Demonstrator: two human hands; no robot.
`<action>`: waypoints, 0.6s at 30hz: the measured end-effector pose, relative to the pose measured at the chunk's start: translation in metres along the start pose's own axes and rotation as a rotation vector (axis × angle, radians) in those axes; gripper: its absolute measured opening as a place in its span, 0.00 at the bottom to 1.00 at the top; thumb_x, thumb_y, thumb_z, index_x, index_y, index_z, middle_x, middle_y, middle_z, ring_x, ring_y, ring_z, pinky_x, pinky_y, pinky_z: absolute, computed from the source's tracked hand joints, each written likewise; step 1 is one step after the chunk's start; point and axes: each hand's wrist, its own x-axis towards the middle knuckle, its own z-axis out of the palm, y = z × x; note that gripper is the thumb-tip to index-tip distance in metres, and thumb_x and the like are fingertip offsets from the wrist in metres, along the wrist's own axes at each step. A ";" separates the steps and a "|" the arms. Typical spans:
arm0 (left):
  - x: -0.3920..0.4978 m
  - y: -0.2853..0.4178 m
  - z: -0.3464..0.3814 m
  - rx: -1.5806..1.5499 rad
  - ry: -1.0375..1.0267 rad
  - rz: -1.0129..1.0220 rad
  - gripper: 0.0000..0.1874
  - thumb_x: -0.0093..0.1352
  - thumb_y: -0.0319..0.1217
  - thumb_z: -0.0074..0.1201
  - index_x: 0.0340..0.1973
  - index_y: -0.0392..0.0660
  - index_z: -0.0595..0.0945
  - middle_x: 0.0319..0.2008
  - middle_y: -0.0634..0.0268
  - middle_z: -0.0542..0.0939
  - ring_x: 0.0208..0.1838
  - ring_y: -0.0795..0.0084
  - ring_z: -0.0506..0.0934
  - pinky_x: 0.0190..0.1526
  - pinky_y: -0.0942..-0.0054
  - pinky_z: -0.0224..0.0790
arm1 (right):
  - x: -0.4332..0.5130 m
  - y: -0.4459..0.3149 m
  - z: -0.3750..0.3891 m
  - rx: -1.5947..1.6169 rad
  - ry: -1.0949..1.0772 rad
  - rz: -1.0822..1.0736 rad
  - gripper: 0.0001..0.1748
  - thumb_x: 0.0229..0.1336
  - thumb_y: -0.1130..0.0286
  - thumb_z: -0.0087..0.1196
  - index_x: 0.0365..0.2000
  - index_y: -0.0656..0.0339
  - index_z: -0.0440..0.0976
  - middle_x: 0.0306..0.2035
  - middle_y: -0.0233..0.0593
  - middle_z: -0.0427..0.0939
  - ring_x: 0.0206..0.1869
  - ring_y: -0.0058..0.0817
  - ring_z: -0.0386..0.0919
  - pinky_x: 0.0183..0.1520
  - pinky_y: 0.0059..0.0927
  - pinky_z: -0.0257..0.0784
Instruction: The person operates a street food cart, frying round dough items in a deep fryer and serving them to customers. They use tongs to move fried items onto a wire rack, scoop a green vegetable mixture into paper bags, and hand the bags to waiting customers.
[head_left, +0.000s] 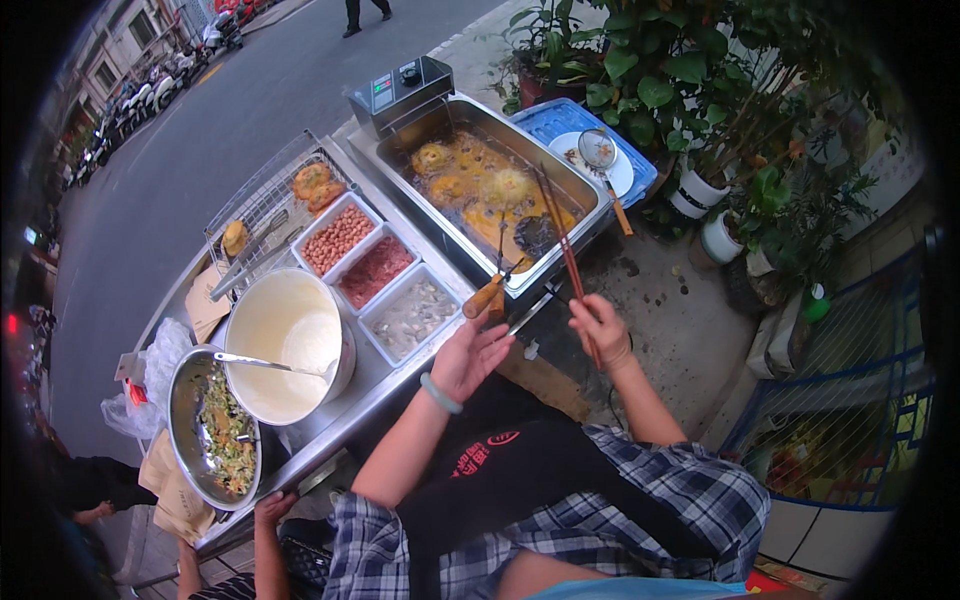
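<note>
My right hand (601, 330) grips a pair of long reddish-brown chopsticks (562, 236), whose tips reach over the metal deep fryer (600, 214). Several pieces of golden batter, among them a round fritter (433, 158), fry in its bubbling oil. My left hand (474, 352), with a jade-like bangle at the wrist, is spread just below the wooden handles (484, 298) of tools that lean into the oil at the near corner. No item shows in its palm. A dark round ladle (535, 232) lies in the oil.
Left of the fryer are tubs of peanuts (339, 238), minced meat (376, 270) and pale seafood-like pieces (415, 319), a batter bucket (289, 345), a bowl of chopped vegetables (225, 442) and a wire rack (259, 217) with fritters. A strainer (598, 148) rests on a plate at right. Another person's hand (274, 507) touches the cart edge.
</note>
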 end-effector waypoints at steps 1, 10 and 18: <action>0.015 0.000 0.003 -0.053 -0.001 -0.038 0.22 0.82 0.43 0.42 0.65 0.43 0.72 0.54 0.51 0.81 0.53 0.61 0.83 0.53 0.66 0.81 | -0.009 -0.003 -0.001 -0.057 -0.013 -0.025 0.26 0.50 0.74 0.72 0.52 0.57 0.81 0.47 0.42 0.78 0.36 0.37 0.83 0.35 0.32 0.80; 0.067 0.043 0.005 -0.005 -0.137 -0.220 0.15 0.78 0.43 0.52 0.58 0.60 0.79 0.31 0.79 0.81 0.17 0.84 0.66 0.17 0.83 0.52 | -0.016 0.027 -0.022 -0.020 0.061 0.063 0.25 0.52 0.76 0.71 0.52 0.56 0.81 0.49 0.42 0.77 0.42 0.38 0.82 0.41 0.34 0.80; 0.047 0.072 0.043 0.641 0.287 0.045 0.11 0.74 0.38 0.55 0.44 0.44 0.81 0.27 0.71 0.79 0.19 0.83 0.71 0.15 0.81 0.57 | 0.031 0.114 0.019 -0.118 0.095 -0.012 0.24 0.53 0.75 0.71 0.52 0.52 0.81 0.48 0.39 0.77 0.41 0.34 0.84 0.40 0.33 0.81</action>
